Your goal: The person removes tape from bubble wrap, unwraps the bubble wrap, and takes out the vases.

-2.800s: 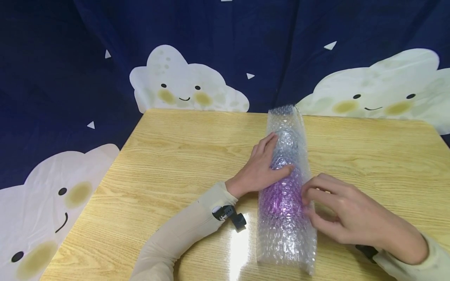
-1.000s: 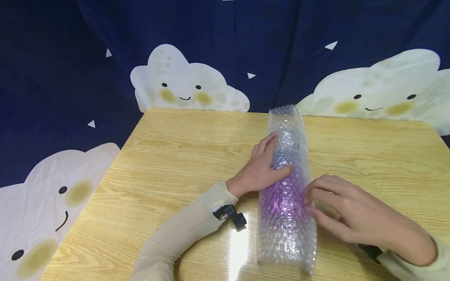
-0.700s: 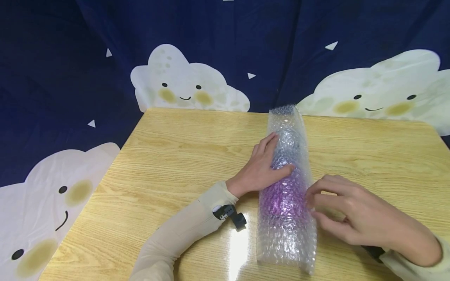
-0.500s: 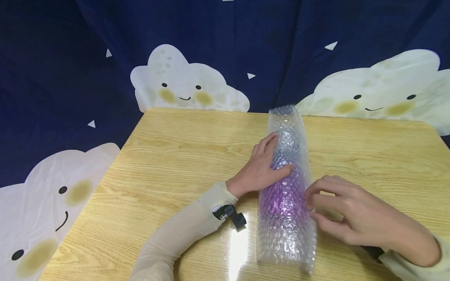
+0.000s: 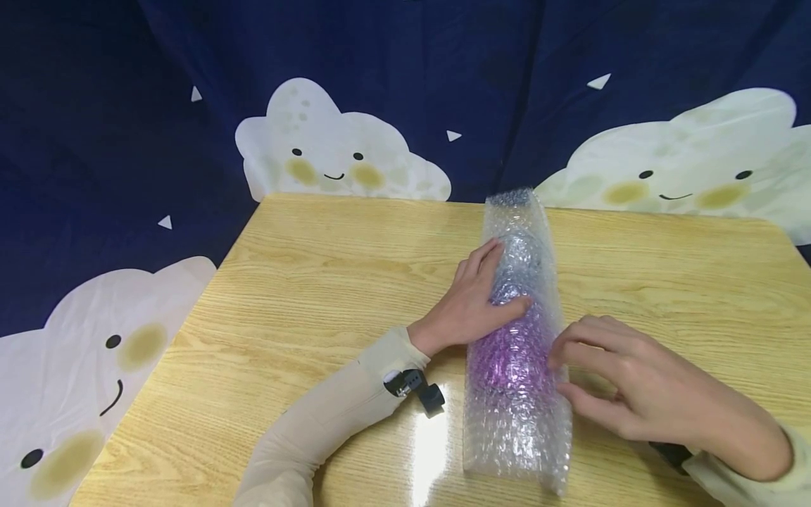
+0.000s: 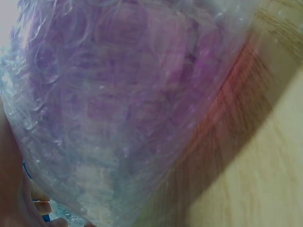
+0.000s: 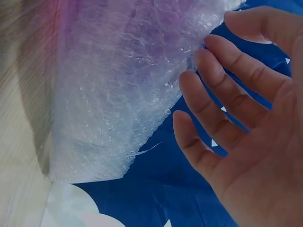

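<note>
A long bubble wrap parcel (image 5: 513,422) lies lengthwise on the table, with something purple inside showing blurred through the layers. Both its near and far ends are flat, clear wrap. My left hand (image 5: 465,303) rests on the parcel's left side, thumb across the top and fingers along the edge. In the left wrist view the wrap (image 6: 118,94) fills most of the picture. At the parcel's right edge, the fingertips of my right hand (image 5: 621,380) touch the wrap. The right wrist view shows that hand's fingers (image 7: 220,78) loosely bent, the thumb apart from them.
The wooden table (image 5: 304,282) reaches back to a dark blue curtain (image 5: 380,49) printed with smiling clouds. A small black camera (image 5: 415,391) is worn at the left sleeve. Light glares off the tabletop left of the parcel's near end.
My right hand has shifted slightly to the right along the wrap's edge, and its thumb and fingers have moved a little. The left hand and the parcel stay in place.
</note>
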Demonstrator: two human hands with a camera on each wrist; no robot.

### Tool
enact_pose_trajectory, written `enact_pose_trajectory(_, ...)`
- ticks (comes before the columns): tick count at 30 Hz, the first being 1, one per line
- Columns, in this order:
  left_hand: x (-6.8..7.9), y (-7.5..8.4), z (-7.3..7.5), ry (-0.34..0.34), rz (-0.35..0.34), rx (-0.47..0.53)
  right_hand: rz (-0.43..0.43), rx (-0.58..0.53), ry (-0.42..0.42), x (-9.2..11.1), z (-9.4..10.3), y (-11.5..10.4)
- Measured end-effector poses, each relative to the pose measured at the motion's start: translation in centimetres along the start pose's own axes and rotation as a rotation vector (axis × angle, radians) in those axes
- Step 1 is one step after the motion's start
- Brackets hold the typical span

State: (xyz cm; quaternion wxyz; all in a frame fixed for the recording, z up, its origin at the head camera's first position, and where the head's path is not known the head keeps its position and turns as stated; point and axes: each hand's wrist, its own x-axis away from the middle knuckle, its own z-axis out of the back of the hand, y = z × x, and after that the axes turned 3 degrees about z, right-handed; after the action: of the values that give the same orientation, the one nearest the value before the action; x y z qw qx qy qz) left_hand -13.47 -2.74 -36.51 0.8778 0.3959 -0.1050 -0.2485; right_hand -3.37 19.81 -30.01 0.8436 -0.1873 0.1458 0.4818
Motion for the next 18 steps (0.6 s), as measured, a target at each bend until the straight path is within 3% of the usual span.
enact_pose_trajectory(18,-0.04,-0.17,-0.07,0.002,0.0,0.003,-0.002,0.014,0.016,-0.07,-0.44,0.05)
